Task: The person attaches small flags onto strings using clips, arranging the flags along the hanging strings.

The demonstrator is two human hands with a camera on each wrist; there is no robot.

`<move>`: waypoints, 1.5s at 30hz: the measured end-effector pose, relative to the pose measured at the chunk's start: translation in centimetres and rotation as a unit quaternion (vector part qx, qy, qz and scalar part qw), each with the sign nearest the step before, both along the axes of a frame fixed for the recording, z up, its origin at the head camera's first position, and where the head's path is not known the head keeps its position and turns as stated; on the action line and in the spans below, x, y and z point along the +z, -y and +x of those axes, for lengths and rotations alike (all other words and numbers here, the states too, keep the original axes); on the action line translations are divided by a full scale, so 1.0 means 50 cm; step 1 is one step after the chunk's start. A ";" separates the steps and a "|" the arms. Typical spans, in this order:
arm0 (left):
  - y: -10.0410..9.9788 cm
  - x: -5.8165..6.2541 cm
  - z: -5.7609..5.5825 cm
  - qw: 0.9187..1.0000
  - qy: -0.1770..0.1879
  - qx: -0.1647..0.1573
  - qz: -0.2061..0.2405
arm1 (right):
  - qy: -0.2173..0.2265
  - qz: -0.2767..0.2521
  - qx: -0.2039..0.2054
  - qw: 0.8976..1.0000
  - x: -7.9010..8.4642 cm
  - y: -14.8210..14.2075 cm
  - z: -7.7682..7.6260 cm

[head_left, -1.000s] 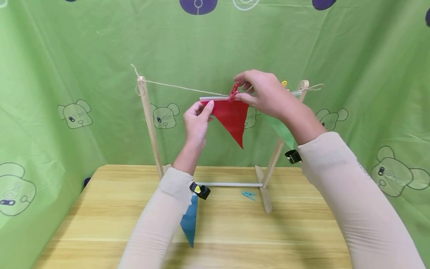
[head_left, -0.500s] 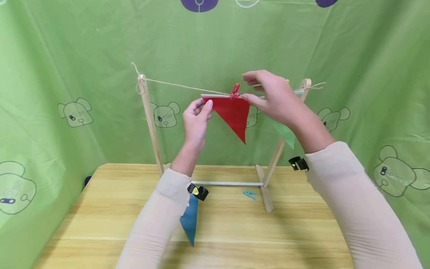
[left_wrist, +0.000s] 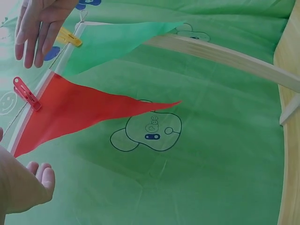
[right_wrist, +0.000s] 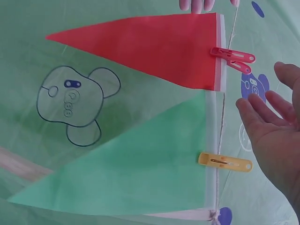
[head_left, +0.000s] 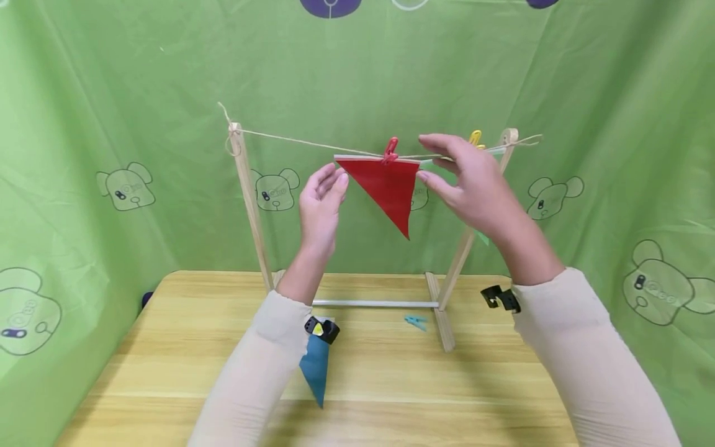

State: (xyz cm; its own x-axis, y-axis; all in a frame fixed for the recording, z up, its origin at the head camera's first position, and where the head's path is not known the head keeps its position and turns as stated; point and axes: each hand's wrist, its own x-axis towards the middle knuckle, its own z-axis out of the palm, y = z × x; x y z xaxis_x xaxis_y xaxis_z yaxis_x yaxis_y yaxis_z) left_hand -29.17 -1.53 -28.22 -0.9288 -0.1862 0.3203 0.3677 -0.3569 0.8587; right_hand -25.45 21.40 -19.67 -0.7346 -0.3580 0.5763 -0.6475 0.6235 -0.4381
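Observation:
A red triangular flag [head_left: 385, 186] hangs from a string [head_left: 296, 141], clipped at its white top edge by a red clothespin [head_left: 391, 149]. My left hand [head_left: 319, 214] is beside the flag's left top corner, fingers loosely bent and holding nothing. Near the right top corner is my right hand [head_left: 477, 180], its thumb and fingers spread apart around no object. Further right along the string, a yellow clothespin [right_wrist: 225, 162] holds a green triangular flag [right_wrist: 140, 168], partly hidden by my right hand in the head view.
Two wooden posts [head_left: 248, 198] carry the string, joined low down by a white rod [head_left: 380, 304]. On the wooden table [head_left: 447, 397] lie a blue clothespin [head_left: 416, 321] and a blue flag [head_left: 316, 369], partly covered by my left arm. Green printed cloth [head_left: 357, 74] encloses the table.
My right hand has let go of the red clothespin and moved right and slightly down. My left hand has released the red flag's corner and shifted slightly left. The flag hangs from the clothespin.

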 end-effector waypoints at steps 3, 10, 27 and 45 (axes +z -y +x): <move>0.007 -0.010 0.010 1.000 -0.004 0.001 -0.017 | -0.007 -0.011 0.002 1.000 -0.021 -0.007 0.010; 0.021 -0.041 0.032 0.996 -0.017 0.008 -0.085 | -0.018 -0.038 0.011 0.999 -0.072 -0.015 0.030; 0.058 -0.137 0.080 0.967 -0.075 0.027 -0.241 | -0.020 -0.074 0.001 0.997 -0.227 -0.046 0.062; 0.104 -0.249 0.100 0.928 -0.077 0.048 -0.361 | 0.038 -0.081 -0.052 0.995 -0.379 -0.051 0.069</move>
